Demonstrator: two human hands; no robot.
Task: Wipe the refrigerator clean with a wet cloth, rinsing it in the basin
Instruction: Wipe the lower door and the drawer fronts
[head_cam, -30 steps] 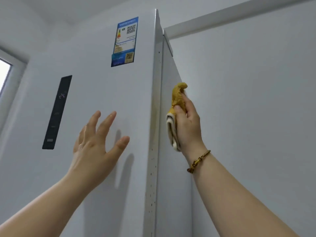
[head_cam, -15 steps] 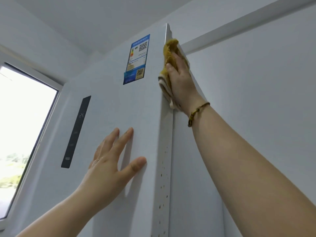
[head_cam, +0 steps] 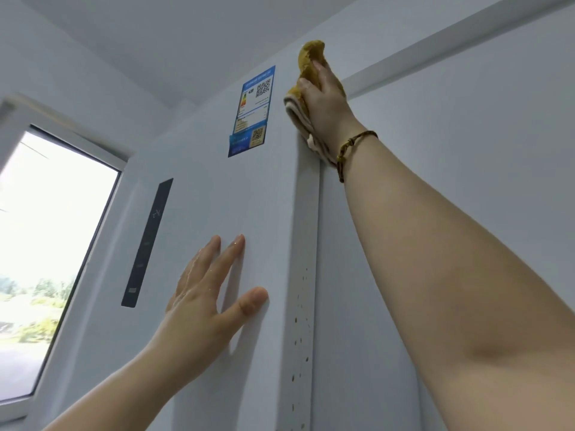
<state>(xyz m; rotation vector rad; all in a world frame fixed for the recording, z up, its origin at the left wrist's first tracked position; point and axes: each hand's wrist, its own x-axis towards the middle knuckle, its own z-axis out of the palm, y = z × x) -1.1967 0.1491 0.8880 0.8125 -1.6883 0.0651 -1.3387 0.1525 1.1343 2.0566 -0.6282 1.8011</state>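
Note:
The tall white refrigerator (head_cam: 258, 194) fills the middle of the head view, seen from below. My right hand (head_cam: 326, 104) presses a mustard-yellow cloth (head_cam: 308, 57) against the top of the fridge's right side edge, fingers stretched over it; the cloth's pale folded part hangs below my palm. My left hand (head_cam: 205, 300) lies flat on the door front with fingers spread, wet, holding nothing. The basin is out of view.
A blue energy label (head_cam: 253, 112) is stuck near the door's top, and a dark control strip (head_cam: 147, 244) runs down its left part. A bright window (head_cam: 46, 244) is at the left. A white wall (head_cam: 466, 150) stands close to the fridge's right side.
My right hand has slid the cloth up the fridge's side edge from mid-height to the top corner. My left hand has settled flat on the door. The view has tilted upward.

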